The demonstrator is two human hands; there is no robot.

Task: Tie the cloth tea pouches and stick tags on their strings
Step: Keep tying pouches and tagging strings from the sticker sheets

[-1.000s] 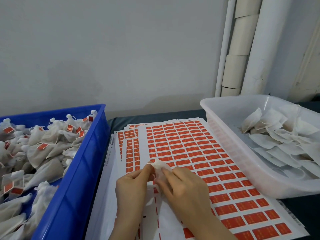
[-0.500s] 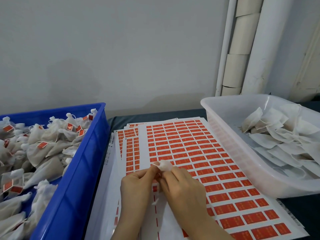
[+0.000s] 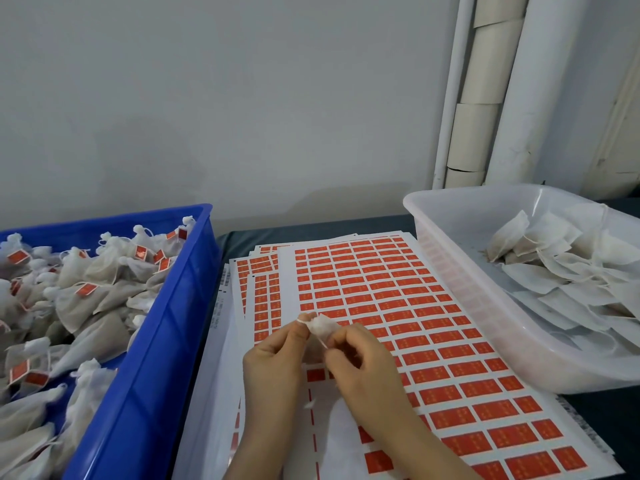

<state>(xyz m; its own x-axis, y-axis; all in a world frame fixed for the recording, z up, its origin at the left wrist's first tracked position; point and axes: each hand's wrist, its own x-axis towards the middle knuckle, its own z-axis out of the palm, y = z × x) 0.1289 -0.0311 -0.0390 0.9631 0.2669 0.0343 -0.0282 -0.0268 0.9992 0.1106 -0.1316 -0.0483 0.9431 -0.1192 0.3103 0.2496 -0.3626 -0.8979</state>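
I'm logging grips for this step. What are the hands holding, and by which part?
One cloth tea pouch, pinched near its bunched top by the left hand and right hand; its lower part is hidden.

Dark table (image 3: 239, 239) carrying three things. Blue crate (image 3: 162, 341) sitting at left. Stack of orange sticker sheets (image 3: 398, 306) lying in middle, fanning slightly. Translucent white tub (image 3: 467, 306) resting at right, just beside sheets.
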